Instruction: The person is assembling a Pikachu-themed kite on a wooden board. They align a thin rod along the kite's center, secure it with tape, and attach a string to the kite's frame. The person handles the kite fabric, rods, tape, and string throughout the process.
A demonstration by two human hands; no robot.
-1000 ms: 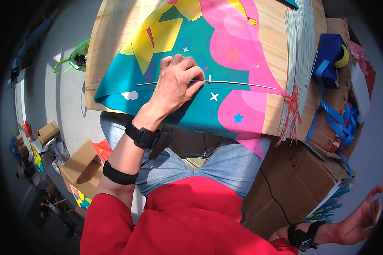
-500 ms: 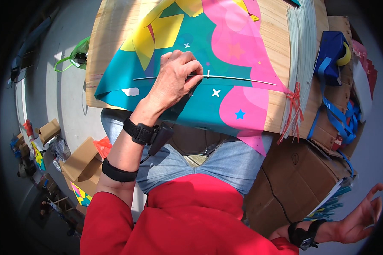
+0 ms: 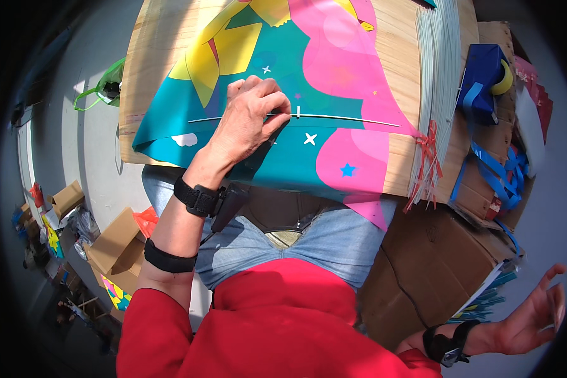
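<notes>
A brightly printed sheet point(image 3: 277, 157) in teal, pink and yellow is spread over the wooden tabletop, its near edge hanging over my lap. Across it runs a thin white rod point(image 3: 340, 118), with a short white crosspiece near its middle. My left hand point(image 3: 249, 120) rests on the sheet, fingers pinched around the rod just left of that crosspiece. Part of the rod is hidden under the hand. Far off to the lower right, away from the table, my right hand point(image 3: 532, 315) has its fingers spread; some fingertips fade into the dark rim.
A bundle of thin white rods point(image 3: 440, 82) lies on the table's right side, tied with red ribbon point(image 3: 427, 148). Beyond it are a blue tape dispenser point(image 3: 485, 82) and blue strapping point(image 3: 504, 183). A cardboard box point(image 3: 428, 271) stands right of my legs; open boxes point(image 3: 116, 242) are at left.
The whole view has shifted slightly, so the table and sheet appear a little further left. My left hand keeps its pinch on the rod, and my right hand stays out at the side.
</notes>
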